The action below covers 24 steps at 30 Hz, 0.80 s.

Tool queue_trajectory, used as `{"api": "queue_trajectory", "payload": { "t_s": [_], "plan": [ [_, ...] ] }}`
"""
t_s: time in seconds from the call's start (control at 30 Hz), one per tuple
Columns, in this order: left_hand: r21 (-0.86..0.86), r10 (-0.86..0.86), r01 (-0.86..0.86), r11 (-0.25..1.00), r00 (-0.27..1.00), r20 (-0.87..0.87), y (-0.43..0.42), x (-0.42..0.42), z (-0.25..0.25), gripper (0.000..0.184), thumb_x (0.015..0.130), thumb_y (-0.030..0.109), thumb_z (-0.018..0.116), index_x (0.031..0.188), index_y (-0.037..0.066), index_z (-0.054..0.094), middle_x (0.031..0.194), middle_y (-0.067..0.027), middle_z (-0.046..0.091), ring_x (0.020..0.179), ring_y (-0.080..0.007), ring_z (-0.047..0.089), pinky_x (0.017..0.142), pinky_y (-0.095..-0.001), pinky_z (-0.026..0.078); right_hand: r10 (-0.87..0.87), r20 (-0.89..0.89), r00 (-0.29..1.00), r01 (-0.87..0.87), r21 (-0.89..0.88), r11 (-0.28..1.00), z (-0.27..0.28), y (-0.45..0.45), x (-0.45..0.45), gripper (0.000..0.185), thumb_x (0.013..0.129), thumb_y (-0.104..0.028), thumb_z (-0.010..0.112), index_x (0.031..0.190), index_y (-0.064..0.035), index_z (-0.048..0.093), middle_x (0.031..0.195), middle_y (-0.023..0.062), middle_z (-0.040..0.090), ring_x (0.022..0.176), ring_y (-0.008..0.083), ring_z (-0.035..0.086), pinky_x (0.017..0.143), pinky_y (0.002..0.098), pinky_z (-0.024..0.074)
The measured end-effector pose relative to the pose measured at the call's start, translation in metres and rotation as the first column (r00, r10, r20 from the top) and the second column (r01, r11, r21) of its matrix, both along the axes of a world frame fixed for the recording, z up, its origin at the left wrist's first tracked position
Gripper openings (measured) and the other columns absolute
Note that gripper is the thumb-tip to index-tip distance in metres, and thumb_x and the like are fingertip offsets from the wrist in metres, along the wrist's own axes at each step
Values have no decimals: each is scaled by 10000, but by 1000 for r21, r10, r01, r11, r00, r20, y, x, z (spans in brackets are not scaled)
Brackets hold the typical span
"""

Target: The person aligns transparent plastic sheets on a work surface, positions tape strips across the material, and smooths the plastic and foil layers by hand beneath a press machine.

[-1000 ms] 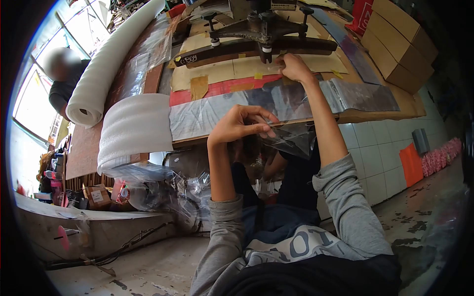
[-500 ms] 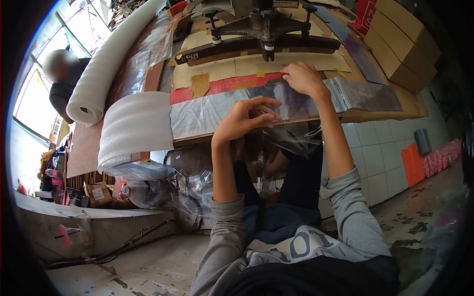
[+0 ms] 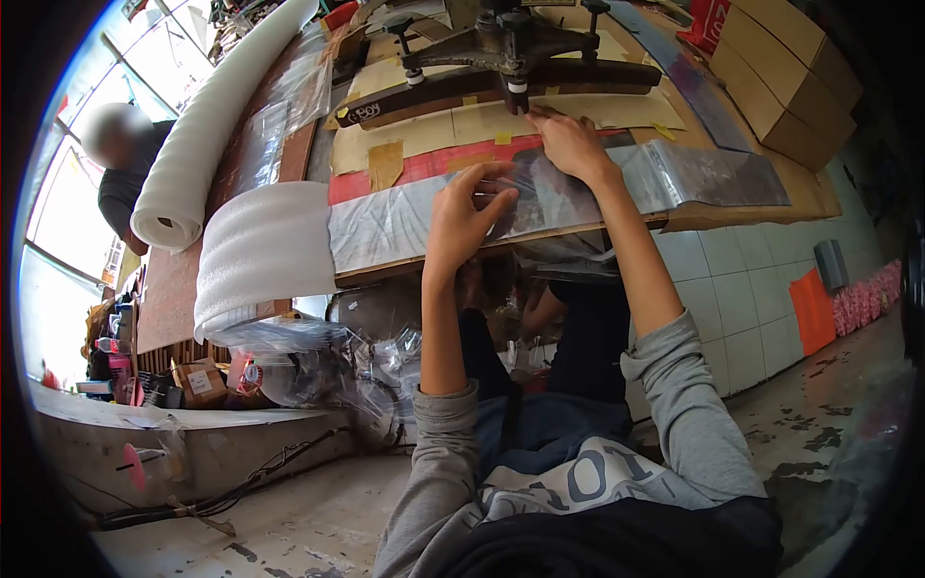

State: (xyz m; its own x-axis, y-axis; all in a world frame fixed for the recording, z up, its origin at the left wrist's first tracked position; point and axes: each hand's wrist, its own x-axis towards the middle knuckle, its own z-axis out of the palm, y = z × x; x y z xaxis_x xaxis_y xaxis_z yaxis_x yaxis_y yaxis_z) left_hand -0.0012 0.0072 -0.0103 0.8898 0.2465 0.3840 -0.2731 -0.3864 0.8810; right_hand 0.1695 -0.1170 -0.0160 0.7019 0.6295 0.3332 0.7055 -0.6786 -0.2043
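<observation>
A thin clear plastic sheet [image 3: 554,197] lies across the front of the work table, and its near end hangs over the edge toward my lap. My left hand [image 3: 464,214] is at the sheet's left side, fingers curled and thumb bent toward them, with film seemingly between. Farther in, my right hand [image 3: 575,149] has its fingers together at the sheet's far end, fingertips close to the dark metal press bar [image 3: 424,101]. That bar hangs from a black bracket [image 3: 511,48] with adjusting knobs. Exactly how the film sits in my fingers is hard to see.
A white foam sheet [image 3: 265,231] drapes over the table's left edge. Behind it lies a long foam roll [image 3: 207,159]. Cardboard boxes [image 3: 785,82] stand at the right. A person [image 3: 130,159] is at the far left. Crumpled clear plastic [image 3: 376,366] piles below the table.
Both hands have moved away from me, carrying the plastic sheet farther toward the press bar. Less of it hangs over the table edge.
</observation>
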Motion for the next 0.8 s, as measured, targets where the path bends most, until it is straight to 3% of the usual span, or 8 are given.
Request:
{"api": "queue_trajectory", "payload": {
  "t_s": [0.2, 0.3, 0.8],
  "plan": [
    [27, 16, -16, 999, 1000, 7, -1, -1, 1, 294, 809, 56, 692, 1093, -6, 648, 970, -108, 693, 850, -149, 679, 739, -272, 538, 3, -2, 1000, -3, 30, 1000, 2, -1, -1, 380, 913, -94, 410, 1251, -121, 579, 1191, 103, 626, 1067, 330, 599, 956, 544, 388],
    [36, 26, -26, 999, 1000, 4, 1, 0, -1, 294, 812, 65, 694, 1093, -6, 649, 959, -109, 695, 844, -148, 680, 740, -271, 536, -11, -12, 1000, 11, 18, 1000, 3, 0, -3, 370, 879, -56, 425, 1210, -104, 584, 1231, 79, 605, 1097, 277, 596, 916, 545, 411],
    [63, 47, -47, 997, 999, 14, 2, 2, -3, 306, 823, 91, 698, 1113, 6, 651, 924, -102, 698, 832, -136, 675, 722, -257, 534, -32, 22, 999, 31, 27, 999, -2, 3, 2, 349, 882, -74, 440, 1200, -117, 579, 1212, 57, 616, 1099, 257, 598, 923, 557, 407]
  ]
}}
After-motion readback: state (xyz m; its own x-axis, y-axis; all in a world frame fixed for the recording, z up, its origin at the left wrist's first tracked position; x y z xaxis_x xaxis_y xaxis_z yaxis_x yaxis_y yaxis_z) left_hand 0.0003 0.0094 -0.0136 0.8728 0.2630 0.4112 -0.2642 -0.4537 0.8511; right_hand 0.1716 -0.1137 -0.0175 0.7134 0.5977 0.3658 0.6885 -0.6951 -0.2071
